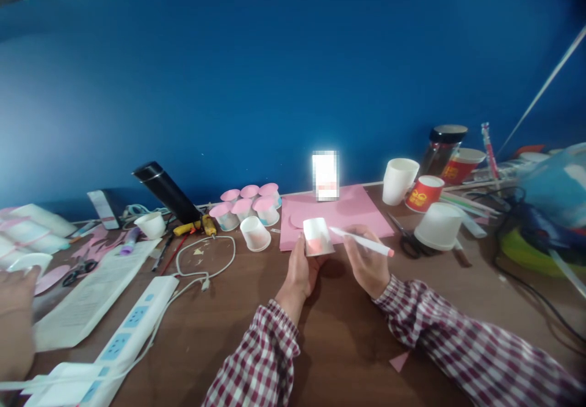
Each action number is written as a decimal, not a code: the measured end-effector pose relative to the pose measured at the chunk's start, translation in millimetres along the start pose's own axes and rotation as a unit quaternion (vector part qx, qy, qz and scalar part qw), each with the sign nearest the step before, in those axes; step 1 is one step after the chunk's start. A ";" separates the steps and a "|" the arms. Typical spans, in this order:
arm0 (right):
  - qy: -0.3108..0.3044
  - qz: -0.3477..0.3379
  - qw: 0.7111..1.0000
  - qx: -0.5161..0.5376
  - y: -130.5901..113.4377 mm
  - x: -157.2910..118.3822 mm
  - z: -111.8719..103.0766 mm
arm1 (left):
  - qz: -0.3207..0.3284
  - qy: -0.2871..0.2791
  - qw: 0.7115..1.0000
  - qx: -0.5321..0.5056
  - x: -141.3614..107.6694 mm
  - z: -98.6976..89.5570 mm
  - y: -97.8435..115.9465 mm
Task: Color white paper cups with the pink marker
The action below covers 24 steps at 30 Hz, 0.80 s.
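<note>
A small white paper cup (317, 231) with a pinkish patch low on its side is held upside down in my left hand (301, 271). My right hand (367, 263) grips a white marker (366, 242) with a pink end. The marker's tip points left, close to the cup; whether it touches cannot be made out. Beneath and behind both hands lie pink paper sheets (357, 208). Left of my left hand stands another upturned white cup (255, 234), also with a pinkish patch. Behind it sit several cups with pink paper tops (244, 206).
At right are scissors (409, 245), an upturned white cup (438, 226), a red cup (425, 194) and a jar (442, 147). A power strip (123, 334), a cable (233, 251) and a black bottle (167, 190) lie left. Another person's hand (18, 309) is at far left.
</note>
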State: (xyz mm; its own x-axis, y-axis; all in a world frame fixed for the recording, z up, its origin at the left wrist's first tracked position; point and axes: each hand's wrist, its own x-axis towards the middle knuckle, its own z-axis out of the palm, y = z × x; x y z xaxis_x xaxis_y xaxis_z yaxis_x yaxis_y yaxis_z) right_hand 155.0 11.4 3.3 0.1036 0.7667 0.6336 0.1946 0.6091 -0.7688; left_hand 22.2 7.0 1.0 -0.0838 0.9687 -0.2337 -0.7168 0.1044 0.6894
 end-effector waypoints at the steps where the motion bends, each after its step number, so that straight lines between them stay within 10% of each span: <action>1: -0.004 -0.003 1.000 0.000 0.0 -0.6 -0.3 | 0.001 -0.004 1.000 0.004 0.2 -0.1 -0.4; 24: -0.037 0.012 0.999 -0.009 3.0 -2.0 -1.5 | 0.024 -0.048 0.998 0.037 1.4 -3.9 -7.8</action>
State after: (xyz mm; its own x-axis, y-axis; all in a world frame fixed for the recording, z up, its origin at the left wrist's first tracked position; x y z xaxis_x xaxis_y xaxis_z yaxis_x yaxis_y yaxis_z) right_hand 156.8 11.5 -0.1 0.0361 0.7945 0.6061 0.2103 0.5869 -0.7819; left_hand 25.0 6.6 -7.4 -0.0476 0.9896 -0.1355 -0.6598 0.0706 0.7481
